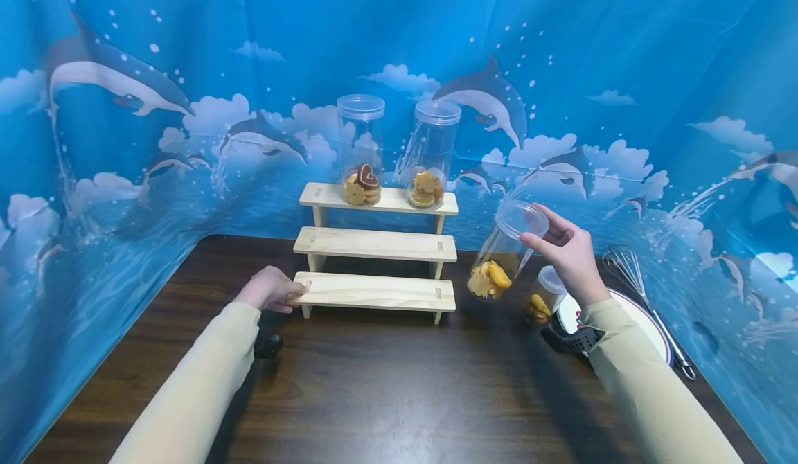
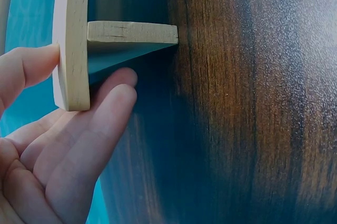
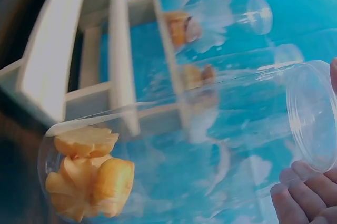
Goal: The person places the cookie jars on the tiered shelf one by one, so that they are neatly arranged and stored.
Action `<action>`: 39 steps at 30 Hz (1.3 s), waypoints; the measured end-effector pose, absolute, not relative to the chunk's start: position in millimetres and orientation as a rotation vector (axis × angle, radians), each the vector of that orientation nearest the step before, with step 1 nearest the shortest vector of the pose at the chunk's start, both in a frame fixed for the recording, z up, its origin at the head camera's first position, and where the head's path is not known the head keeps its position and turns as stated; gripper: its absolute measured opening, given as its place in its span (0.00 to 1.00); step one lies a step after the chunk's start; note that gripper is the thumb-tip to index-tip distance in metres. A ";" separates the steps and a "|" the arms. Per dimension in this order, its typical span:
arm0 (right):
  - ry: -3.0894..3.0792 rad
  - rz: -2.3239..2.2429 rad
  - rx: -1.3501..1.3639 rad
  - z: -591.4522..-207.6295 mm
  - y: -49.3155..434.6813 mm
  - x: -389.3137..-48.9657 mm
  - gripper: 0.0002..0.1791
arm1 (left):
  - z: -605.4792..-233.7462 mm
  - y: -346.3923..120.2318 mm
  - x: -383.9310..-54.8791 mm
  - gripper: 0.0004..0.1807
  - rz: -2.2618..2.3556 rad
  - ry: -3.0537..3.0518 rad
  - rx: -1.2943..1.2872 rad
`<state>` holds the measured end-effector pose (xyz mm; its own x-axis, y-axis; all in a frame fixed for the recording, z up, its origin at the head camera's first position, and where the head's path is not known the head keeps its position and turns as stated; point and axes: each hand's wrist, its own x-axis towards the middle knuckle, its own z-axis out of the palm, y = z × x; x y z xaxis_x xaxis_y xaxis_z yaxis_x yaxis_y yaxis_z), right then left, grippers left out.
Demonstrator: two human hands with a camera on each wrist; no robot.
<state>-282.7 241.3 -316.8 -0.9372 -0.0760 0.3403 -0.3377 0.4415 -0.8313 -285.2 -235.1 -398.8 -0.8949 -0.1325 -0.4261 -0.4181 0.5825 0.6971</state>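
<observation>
My right hand (image 1: 564, 246) grips a tall clear jar (image 1: 501, 246) by its lid, thumb on one side and fingers on the other. The jar hangs tilted above the table, right of the three-step wooden rack (image 1: 374, 291). In the right wrist view, yellow biscuits (image 3: 87, 174) lie at its bottom. At the rack's left end, my left hand (image 1: 271, 289) holds the lowest step. The left wrist view has the thumb on the board's top (image 2: 71, 71) and the other fingers below. Two similar lidded jars, one left (image 1: 361, 145) and one right (image 1: 433, 152), stand on the top step with biscuits inside.
Another lidded jar (image 1: 545, 294) with biscuits stands on the dark wooden table (image 1: 399, 388), near my right wrist. Beside it lie a white plate (image 1: 648, 332), partly hidden by the sleeve, and a whisk (image 1: 645, 291). A blue dolphin-print cloth (image 1: 399, 28) hangs behind and along both sides.
</observation>
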 end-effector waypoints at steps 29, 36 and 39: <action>-2.236 1.730 0.629 -278.5 150.6 -306.5 0.34 | -398.7 -236.3 -285.5 0.20 1.209 2.514 -0.465; -2.207 1.806 0.697 -277.1 117.6 -317.8 0.36 | -398.9 -235.9 -285.2 0.19 1.220 2.508 -0.493; -2.199 1.823 0.721 -276.9 105.0 -321.8 0.36 | -398.8 -234.3 -285.4 0.20 1.217 2.511 -0.499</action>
<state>-321.8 105.0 -276.9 -0.8623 -0.2414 0.4451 -0.4822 0.1231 -0.8674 -285.4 -234.3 -398.8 -0.8927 -0.1747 -0.4153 -0.4343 0.5796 0.6895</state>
